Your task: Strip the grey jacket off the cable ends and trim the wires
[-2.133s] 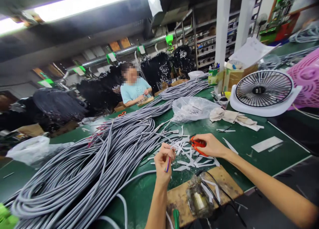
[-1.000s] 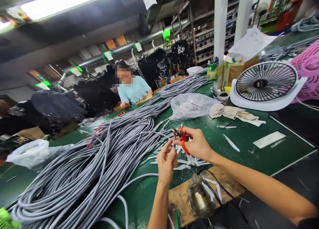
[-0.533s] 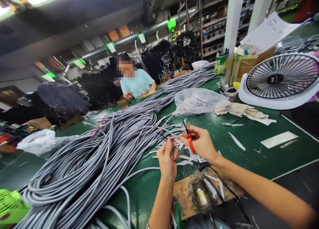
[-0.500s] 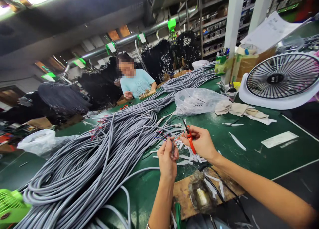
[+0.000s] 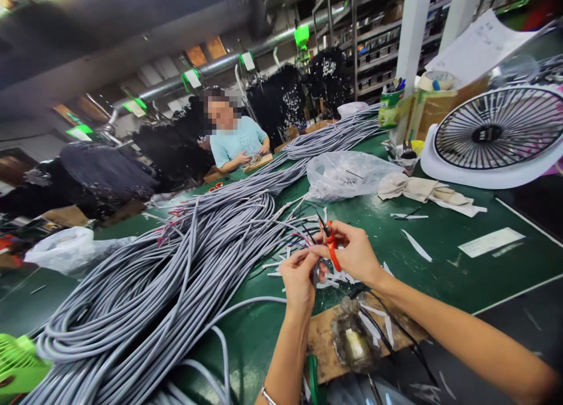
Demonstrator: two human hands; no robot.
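- Factory workbench topped with a green mat (image 5: 440,264), steel shelving (image 5: 373,41) behind it and dense black wire bunches (image 5: 277,105) hanging along the far side.
- Right hand (image 5: 354,252): clamped around orange-handled snips (image 5: 333,246), tips pointing up and away.
- Left hand (image 5: 299,279): fingers closed on a thin dark wire end (image 5: 315,273) — the exact grip is partly hidden.
- Together: the two hands are close, the right hand's fingers just beside or touching the left's.
- Around them: coiled grey cables (image 5: 132,287) fill the bench's left side, their fine coloured inner wires (image 5: 299,235) fanning toward the hands. White plastic strips (image 5: 328,283) lie scattered below.
- Nearer the body: a worn wooden board (image 5: 323,340) sits at the bench edge.
- Further right: a clear plastic bag (image 5: 347,176), a crumpled cloth (image 5: 422,191) and a white desk fan (image 5: 486,135).
- Across the bench: a person in a pale blue T-shirt (image 5: 237,152) sits with both hands over a small board.
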